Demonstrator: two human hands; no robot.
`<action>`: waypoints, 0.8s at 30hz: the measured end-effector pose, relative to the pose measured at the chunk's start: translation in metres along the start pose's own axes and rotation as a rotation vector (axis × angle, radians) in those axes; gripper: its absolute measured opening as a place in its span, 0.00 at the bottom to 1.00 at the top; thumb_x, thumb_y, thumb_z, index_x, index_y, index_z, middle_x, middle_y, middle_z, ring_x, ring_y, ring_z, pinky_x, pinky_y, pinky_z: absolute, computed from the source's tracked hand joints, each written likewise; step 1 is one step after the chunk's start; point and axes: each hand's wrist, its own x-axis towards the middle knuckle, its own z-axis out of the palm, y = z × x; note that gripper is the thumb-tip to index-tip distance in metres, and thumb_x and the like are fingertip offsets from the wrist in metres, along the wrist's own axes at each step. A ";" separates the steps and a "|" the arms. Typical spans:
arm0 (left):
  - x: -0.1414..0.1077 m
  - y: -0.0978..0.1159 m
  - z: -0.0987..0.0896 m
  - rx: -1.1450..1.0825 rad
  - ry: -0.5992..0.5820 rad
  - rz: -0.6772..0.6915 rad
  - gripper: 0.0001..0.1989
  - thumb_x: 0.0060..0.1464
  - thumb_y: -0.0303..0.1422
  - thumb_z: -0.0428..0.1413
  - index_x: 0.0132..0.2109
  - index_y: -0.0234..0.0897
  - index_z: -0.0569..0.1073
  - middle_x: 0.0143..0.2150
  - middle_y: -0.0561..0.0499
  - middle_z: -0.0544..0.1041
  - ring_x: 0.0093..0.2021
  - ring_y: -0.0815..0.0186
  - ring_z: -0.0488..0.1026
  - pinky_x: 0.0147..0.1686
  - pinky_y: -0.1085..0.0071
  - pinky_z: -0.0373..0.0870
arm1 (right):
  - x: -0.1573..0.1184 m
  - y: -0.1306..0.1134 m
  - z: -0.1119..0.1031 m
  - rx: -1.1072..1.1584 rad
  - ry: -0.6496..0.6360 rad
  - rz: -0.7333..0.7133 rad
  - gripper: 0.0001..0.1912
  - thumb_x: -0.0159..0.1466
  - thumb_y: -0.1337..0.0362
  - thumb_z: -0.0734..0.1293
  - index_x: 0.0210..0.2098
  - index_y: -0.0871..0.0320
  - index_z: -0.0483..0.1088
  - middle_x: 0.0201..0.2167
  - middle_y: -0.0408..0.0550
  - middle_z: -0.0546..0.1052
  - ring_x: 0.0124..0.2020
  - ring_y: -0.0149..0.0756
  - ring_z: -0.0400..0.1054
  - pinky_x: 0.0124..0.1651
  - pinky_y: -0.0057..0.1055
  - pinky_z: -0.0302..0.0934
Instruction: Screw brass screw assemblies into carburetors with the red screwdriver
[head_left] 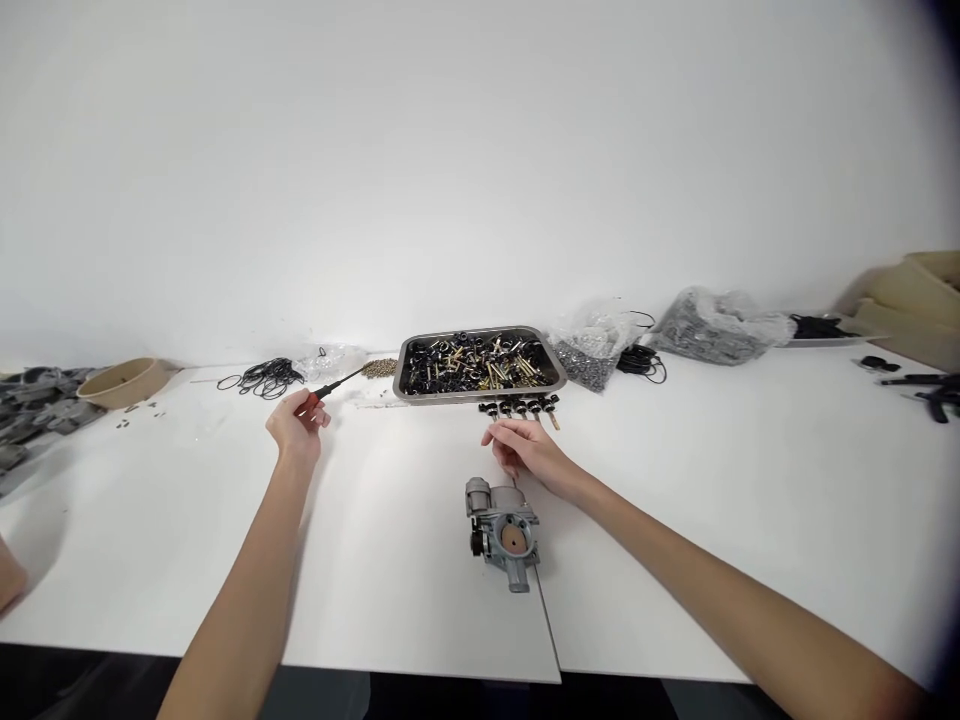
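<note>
My left hand [298, 420] is closed on a screwdriver [324, 391] with a red and black handle. Its thin dark shaft points right, and the tip is at a pile of small brass parts [380, 369]. A grey metal carburetor [510, 530] lies on the table with its round bore facing me. Just behind it hovers my right hand [521, 450], fingers loosely bent and apart, with nothing visible in them. Whether those fingertips touch the carburetor is unclear. Beyond that hand, several black-capped parts [519, 407] with brass ends lie in a row.
A metal tray [480, 397] of black and brass parts stands at the back. Black rubber rings [270, 378] lie left; plastic bags of parts [716, 325] lie right. A beige container [127, 384] and grey castings [52, 405] occupy the far left. Another person's hand [9, 575] shows at the left edge.
</note>
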 end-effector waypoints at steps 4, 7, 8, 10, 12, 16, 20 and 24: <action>-0.016 0.018 0.012 -0.057 -0.105 -0.076 0.10 0.35 0.31 0.59 0.23 0.35 0.63 0.19 0.54 0.64 0.20 0.71 0.63 0.20 0.72 0.59 | -0.001 -0.001 -0.001 0.047 0.016 -0.008 0.16 0.64 0.52 0.64 0.33 0.61 0.68 0.20 0.40 0.65 0.18 0.25 0.58 0.21 0.25 0.53; -0.032 0.022 0.022 -0.074 -0.179 -0.126 0.09 0.37 0.30 0.60 0.23 0.35 0.64 0.21 0.53 0.65 0.23 0.71 0.64 0.22 0.72 0.60 | -0.001 -0.001 -0.004 0.077 0.024 -0.012 0.15 0.64 0.54 0.65 0.35 0.61 0.68 0.21 0.39 0.65 0.18 0.25 0.58 0.21 0.25 0.54; -0.037 0.021 0.026 -0.076 -0.207 -0.145 0.09 0.38 0.29 0.60 0.23 0.35 0.65 0.21 0.53 0.65 0.23 0.71 0.65 0.23 0.72 0.60 | -0.001 -0.001 -0.005 0.077 0.024 -0.015 0.14 0.64 0.54 0.65 0.36 0.61 0.68 0.21 0.39 0.65 0.18 0.25 0.58 0.21 0.25 0.54; -0.048 0.017 0.033 -0.066 -0.273 -0.184 0.08 0.39 0.29 0.59 0.23 0.35 0.66 0.21 0.52 0.65 0.23 0.70 0.64 0.22 0.72 0.59 | -0.001 0.000 -0.006 0.067 0.024 -0.023 0.14 0.63 0.54 0.66 0.37 0.61 0.68 0.22 0.39 0.65 0.19 0.25 0.59 0.21 0.25 0.55; -0.057 0.010 0.039 -0.030 -0.349 -0.231 0.07 0.41 0.30 0.59 0.24 0.35 0.66 0.21 0.51 0.65 0.23 0.70 0.64 0.22 0.72 0.58 | -0.001 0.001 -0.009 0.040 0.033 -0.025 0.14 0.63 0.54 0.66 0.39 0.60 0.68 0.23 0.40 0.66 0.19 0.25 0.59 0.20 0.24 0.55; -0.071 -0.005 0.048 0.060 -0.498 -0.311 0.10 0.43 0.31 0.59 0.24 0.35 0.64 0.19 0.52 0.63 0.19 0.72 0.59 0.20 0.72 0.54 | 0.001 0.001 -0.014 -0.057 0.102 0.005 0.12 0.62 0.58 0.66 0.41 0.60 0.68 0.27 0.42 0.68 0.18 0.24 0.60 0.17 0.24 0.55; -0.075 -0.013 0.050 0.103 -0.562 -0.318 0.12 0.45 0.32 0.60 0.24 0.35 0.63 0.18 0.55 0.59 0.17 0.74 0.57 0.19 0.73 0.53 | 0.002 0.002 -0.020 -0.102 0.163 0.011 0.09 0.62 0.61 0.64 0.39 0.60 0.68 0.25 0.42 0.67 0.17 0.24 0.60 0.15 0.23 0.54; -0.068 -0.012 0.048 0.081 -0.550 -0.282 0.16 0.46 0.34 0.62 0.24 0.35 0.62 0.19 0.56 0.59 0.18 0.74 0.58 0.18 0.74 0.53 | 0.001 0.003 -0.021 -0.125 0.149 0.010 0.09 0.63 0.61 0.64 0.39 0.60 0.69 0.22 0.41 0.67 0.16 0.24 0.58 0.15 0.23 0.53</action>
